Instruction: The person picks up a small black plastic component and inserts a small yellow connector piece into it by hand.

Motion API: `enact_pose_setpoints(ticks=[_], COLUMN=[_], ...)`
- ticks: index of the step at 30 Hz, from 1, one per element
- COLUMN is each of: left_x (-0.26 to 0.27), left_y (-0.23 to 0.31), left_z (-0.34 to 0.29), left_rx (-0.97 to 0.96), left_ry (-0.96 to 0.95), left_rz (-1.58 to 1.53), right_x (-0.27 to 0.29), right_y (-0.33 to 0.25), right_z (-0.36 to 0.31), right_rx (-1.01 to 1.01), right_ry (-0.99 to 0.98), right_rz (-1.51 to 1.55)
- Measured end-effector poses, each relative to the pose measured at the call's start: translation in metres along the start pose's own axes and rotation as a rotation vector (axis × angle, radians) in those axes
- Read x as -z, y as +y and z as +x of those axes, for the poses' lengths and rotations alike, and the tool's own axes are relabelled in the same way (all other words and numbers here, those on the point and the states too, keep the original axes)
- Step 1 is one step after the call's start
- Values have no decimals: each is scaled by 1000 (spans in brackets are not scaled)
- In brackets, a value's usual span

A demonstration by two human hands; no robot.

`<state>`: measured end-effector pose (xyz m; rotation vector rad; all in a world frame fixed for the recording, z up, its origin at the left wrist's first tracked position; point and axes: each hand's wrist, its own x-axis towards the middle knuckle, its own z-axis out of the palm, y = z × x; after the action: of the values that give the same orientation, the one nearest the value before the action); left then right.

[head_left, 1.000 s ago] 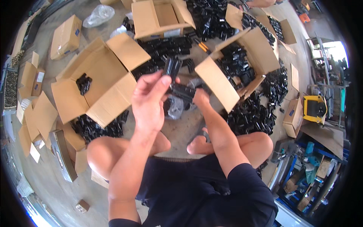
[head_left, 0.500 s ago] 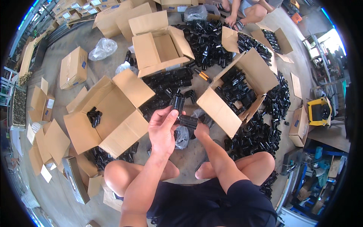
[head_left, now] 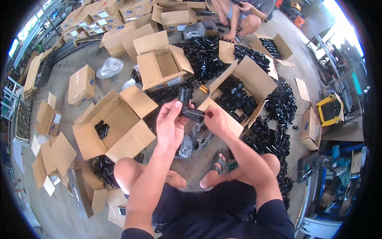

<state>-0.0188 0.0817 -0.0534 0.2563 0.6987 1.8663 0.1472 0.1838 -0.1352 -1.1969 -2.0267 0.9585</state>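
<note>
My left hand (head_left: 170, 119) grips a glossy black tubular pipe fitting (head_left: 184, 97), thumb pressed along its upper tube. A second tube-shaped part extends from it toward the right, at an angle. My right hand (head_left: 217, 120) is closed at the end of that part, its fingertips pinched together; whatever they hold is hidden. Just beyond on the right, an open cardboard box (head_left: 256, 75) contains many similar black fittings (head_left: 234, 95). At the left, another open box (head_left: 89, 137) has a few black pieces (head_left: 102, 129) in it. Clear plastic bags (head_left: 186, 146) lie on the floor below my hands.
Loose black fittings (head_left: 268, 139) are heaped on the right and beyond the boxes. Orange-handled tools (head_left: 203, 88) lie between two boxes. Another open box (head_left: 153, 67) stands ahead. A co-worker's hand (head_left: 229, 37) reaches down at the far pile. A yellow-framed item (head_left: 330, 110) stands far right.
My right hand has risen from below the fitting to the end of its right-hand tube. The left hand still holds the fitting, and the view has shifted slightly.
</note>
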Motion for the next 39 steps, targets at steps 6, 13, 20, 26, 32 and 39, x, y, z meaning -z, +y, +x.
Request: enact_pose_setpoints(ticks=[6,13,20,26,32,39], left_x=[-23,-36,-50,-32,-12,-9], left_y=[-4,-14,-27,-27,-15,-25], left_z=[-19,-24,-11,-1,16,5], left_rx=[-69,-97,-86,-41,-61,-156], left_ry=[19,9,2,105,101,88], left_rz=[-16,53,12,41,94,217], right_x=[77,102,98,90,88,84], right_y=[-93,-113,-96,-85,-75,-93], right_z=[-4,-7,-2,5,21,22], right_rx=[58,128,45,-121,-208,-143], right_ry=[31,88,95,21,53,-20], right_rz=[588,943,931,978,994,942])
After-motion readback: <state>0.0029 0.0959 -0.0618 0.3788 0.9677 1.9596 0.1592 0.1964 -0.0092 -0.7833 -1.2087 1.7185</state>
